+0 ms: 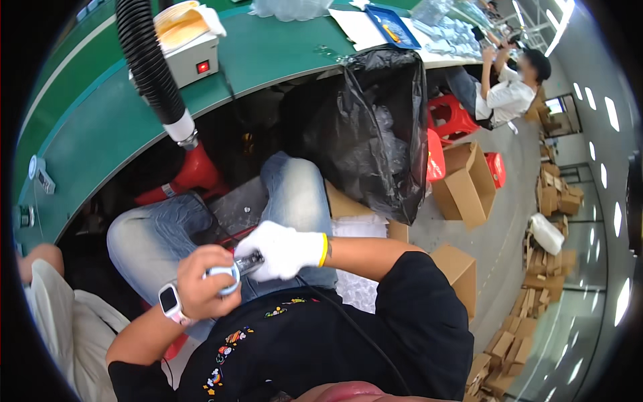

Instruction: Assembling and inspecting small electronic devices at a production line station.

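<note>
Green table point(94, 127) spans upper left; our left hand point(204, 281) clamps a blue ring point(235, 273), right hand point(284, 253) a dark part point(250, 262), seemingly mid-work.

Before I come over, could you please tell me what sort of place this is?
Probably a factory or assembly workshop: there is a long green workbench, a black ribbed hose over its edge, and cardboard boxes on the floor.
</note>
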The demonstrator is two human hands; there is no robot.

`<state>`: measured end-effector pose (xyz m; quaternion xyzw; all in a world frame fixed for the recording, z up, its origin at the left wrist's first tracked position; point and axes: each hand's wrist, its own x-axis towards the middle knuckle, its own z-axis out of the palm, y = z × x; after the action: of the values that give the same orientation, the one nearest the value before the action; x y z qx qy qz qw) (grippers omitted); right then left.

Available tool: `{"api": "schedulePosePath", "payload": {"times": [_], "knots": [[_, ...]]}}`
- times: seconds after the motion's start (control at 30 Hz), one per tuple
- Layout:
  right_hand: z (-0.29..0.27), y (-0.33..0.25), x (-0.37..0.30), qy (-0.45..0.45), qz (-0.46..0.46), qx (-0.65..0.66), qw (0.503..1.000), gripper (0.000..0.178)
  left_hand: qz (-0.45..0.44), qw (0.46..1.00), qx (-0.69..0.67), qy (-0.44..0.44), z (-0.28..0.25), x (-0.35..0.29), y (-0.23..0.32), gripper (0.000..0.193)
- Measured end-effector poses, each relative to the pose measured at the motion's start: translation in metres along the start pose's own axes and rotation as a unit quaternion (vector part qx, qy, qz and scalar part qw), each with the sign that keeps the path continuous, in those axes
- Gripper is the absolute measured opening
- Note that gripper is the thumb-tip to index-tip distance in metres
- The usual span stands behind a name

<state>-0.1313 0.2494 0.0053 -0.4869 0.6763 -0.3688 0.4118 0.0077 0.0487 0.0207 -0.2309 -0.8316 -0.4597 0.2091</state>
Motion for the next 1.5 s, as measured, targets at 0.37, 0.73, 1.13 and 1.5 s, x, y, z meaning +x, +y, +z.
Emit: {"api": "schedulePosePath", "payload": {"times": [0.37, 0.73, 1.13, 1.5], "knots": [[-0.004, 0.026, -0.003, 0.043, -0.004, -0.131, 0.99, 0.03, -0.167, 0.98, -0.078, 0.075, 0.029, -0.001, -0.023, 0.063], [-0.017, 0.091, 0.02, 0.262, 0.058, 0.148, 0.952, 0.06, -0.289, 0.778, -0.266, 0.491, -0.069, -0.047, -0.066, 0.073], [-0.03, 0.191, 0.017, 0.376, 0.158, -0.205, 0.89, 0.038, -0.282, 0.77, 0.329, 0.468, -0.235, 0.141, -0.304, 0.062], [-0.064, 0.17, 0.023, 0.495, 0.062, -0.148, 0.854, 0.022, -0.449, 0.735, 0.406, 0.305, -0.276, 0.182, -0.403, 0.083]]}}
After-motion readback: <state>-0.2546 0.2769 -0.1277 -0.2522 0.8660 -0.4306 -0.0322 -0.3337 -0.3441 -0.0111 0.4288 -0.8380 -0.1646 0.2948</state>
